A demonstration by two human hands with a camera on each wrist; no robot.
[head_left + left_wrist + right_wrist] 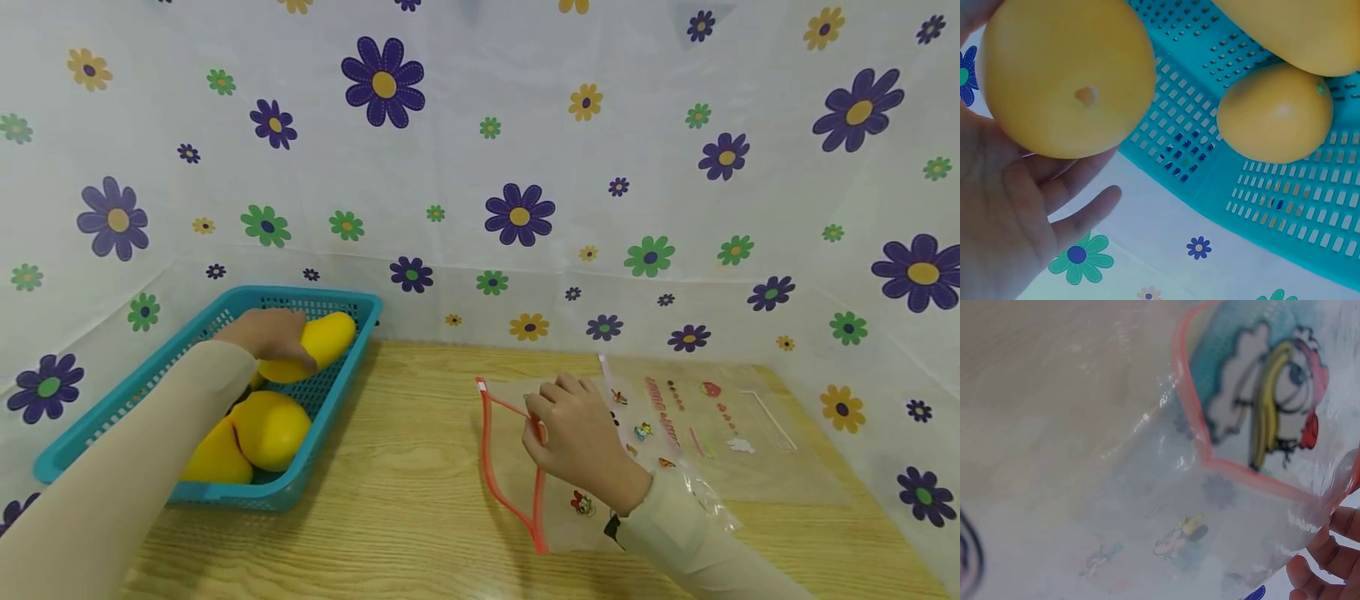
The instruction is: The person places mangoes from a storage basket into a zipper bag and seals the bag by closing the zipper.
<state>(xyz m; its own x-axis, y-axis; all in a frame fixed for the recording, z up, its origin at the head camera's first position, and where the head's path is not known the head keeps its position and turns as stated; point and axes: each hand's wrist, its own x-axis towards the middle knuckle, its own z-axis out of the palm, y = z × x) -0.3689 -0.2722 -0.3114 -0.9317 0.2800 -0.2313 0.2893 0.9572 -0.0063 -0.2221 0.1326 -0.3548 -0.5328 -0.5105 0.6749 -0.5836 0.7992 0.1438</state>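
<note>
My left hand (273, 337) grips a smooth yellow mango (330, 340) over the far side of the blue basket (330, 425). In the left wrist view, the mango (1072, 69) fills the hand, its brown stem spot toward the camera. More yellow fruit (272, 432) lies in the basket; another small fruit (1275, 112) also shows there. My right hand (573, 437) pinches the upper rim of a clear zip bag (510, 450) with red edging and cartoon prints. The bag's mouth gapes toward the basket. Up close, its film covers most of the right wrist view, beside the fingers (1335, 550).
A second clear bag (750, 450) with pink lettering and a strawberry print lies flat at the right. The wood-grain table (405, 467) runs between basket and bags. Behind stands a white flower-printed sheet (450, 158), which also closes off both sides.
</note>
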